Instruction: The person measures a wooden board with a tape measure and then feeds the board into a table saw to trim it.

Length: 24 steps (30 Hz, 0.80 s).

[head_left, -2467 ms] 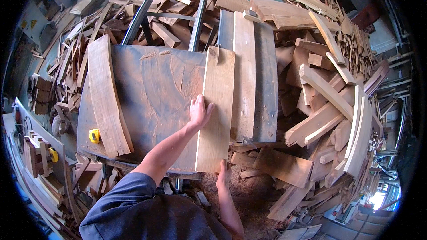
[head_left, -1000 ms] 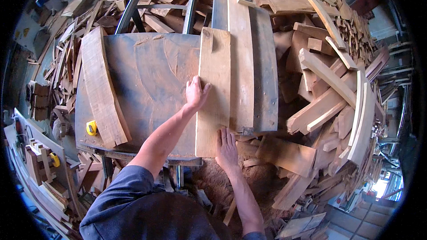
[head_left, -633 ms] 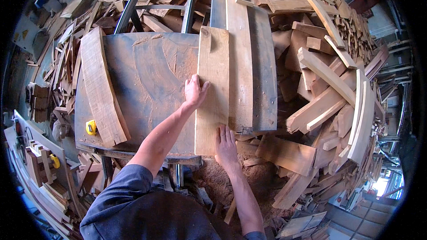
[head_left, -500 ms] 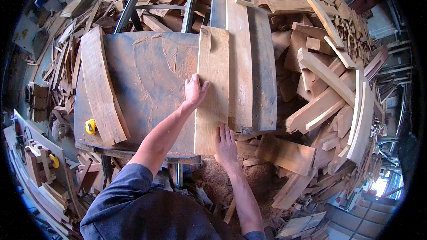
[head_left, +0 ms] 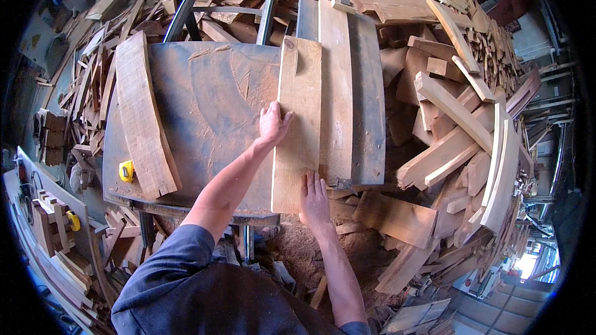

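Note:
A long pale wooden board (head_left: 298,142) lies lengthwise on a worn, dusty metal table top (head_left: 205,99). My left hand (head_left: 273,124) grips its left edge about midway along, fingers bent over the top. At the near right corner of the board my right hand (head_left: 316,201) holds on, its fingers close together and stretched along the top face; its thumb is partly hidden. A dark notch or slot shows near the board's far end. Directly to the right, and touching or nearly so, runs a second long wooden plank (head_left: 335,87).
A wide curved-edge plank (head_left: 141,111) lies on the table's left, beside a yellow tape measure (head_left: 126,171). A small wood block (head_left: 343,4) sits atop the right-hand plank. Behind stands a dark metal frame (head_left: 268,9). Heaps of offcuts (head_left: 453,124) surround the table; sawdust (head_left: 347,254) covers the floor.
The board and both hands hold nearly the same place on the table. The whole view has shifted very slightly.

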Available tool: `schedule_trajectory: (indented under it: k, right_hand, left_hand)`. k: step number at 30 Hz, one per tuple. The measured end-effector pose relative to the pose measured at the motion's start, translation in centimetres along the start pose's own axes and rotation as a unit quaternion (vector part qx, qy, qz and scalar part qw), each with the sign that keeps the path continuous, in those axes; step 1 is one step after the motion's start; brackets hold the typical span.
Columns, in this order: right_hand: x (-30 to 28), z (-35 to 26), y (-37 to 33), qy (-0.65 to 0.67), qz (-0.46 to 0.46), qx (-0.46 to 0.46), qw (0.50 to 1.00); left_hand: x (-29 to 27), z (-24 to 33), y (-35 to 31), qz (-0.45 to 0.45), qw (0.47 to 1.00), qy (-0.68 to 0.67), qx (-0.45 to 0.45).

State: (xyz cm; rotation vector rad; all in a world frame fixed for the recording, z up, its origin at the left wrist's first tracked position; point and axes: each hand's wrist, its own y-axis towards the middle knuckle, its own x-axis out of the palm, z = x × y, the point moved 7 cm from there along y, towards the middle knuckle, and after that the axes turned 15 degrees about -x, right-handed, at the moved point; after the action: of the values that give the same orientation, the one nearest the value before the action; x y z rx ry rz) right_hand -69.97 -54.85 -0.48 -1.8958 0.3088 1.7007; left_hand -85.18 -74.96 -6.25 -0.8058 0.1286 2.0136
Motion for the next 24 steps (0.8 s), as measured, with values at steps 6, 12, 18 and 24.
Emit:
schedule_trajectory:
  k: [6,12,18,24]
  right_hand:
    - [1.4,0.9,-0.1,-0.057,0.092,0.004,0.994]
    - [0.6,0.8,0.4,-0.021,0.087,0.000,0.996]
    - [-0.6,0.9,0.7,-0.026,0.061,-0.001,0.998]
    - [-0.2,1.6,1.1,-0.021,0.056,0.001,0.998]
  left_hand:
    - [1.6,-3.4,-3.0,-0.120,0.989,-0.077,0.043]
    - [-0.2,-2.4,-4.5,-0.092,0.993,-0.071,0.036]
    - [-0.3,-1.9,-4.3,-0.080,0.992,-0.084,0.047]
    - [0.5,-2.1,-3.2,-0.082,0.992,-0.075,0.062]
